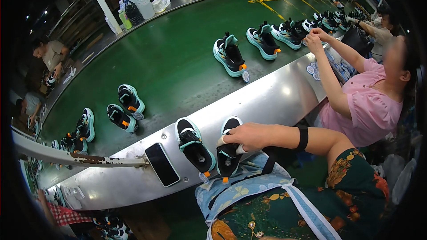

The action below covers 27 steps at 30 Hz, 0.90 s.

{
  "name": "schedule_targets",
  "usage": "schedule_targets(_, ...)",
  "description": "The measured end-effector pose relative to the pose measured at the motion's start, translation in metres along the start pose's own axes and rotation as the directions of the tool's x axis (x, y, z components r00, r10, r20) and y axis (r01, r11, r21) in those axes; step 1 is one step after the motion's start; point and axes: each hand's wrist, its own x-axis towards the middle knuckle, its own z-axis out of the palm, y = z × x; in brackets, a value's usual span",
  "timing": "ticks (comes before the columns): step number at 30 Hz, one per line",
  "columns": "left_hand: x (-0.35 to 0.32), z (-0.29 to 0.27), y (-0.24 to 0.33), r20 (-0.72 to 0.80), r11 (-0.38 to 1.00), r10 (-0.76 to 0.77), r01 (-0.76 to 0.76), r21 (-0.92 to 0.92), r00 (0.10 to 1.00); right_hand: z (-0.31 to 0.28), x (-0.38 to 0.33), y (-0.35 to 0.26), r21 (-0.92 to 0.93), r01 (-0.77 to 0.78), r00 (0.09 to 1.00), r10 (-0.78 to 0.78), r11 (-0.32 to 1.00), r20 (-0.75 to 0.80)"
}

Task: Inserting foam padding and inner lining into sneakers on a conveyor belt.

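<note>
My right hand [248, 136] reaches in from the right, with white coverings on some fingertips. Its fingers are closed on the upper of a black sneaker [228, 162] with a mint-green sole and an orange heel tab. That shoe stands on the metal ledge [253, 102] at the near side of the conveyor. Just left of it, a matching sneaker [194, 144] stands with a round tag [204, 177] hanging by its heel. My left hand does not show.
Several paired sneakers [229, 55] ride on the green belt [178, 58]. A phone [162, 164] lies on the ledge beside a chipped white metal bar [84, 158]. At right, a person in pink [356, 93] works with raised hands. Bottles [142, 3] stand on the far edge.
</note>
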Motion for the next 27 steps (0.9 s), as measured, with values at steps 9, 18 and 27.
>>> schedule_targets(9,0.017,-0.012,-0.008,-0.057,0.998,0.058,-0.058,0.006,0.997,0.001,-0.004,-0.008,0.03,-0.034,0.999,0.035,0.999,-0.016)
schedule_targets(18,0.009,-0.014,-0.014,-0.137,0.998,0.052,-0.054,-0.012,0.989,0.002,-0.008,-0.011,0.031,-0.064,0.998,0.065,0.997,-0.009)
schedule_targets(27,-0.002,-0.015,-0.014,-0.181,0.999,0.029,-0.034,-0.024,0.983,0.011,-0.009,0.0,0.012,-0.047,0.998,0.048,0.999,-0.042)
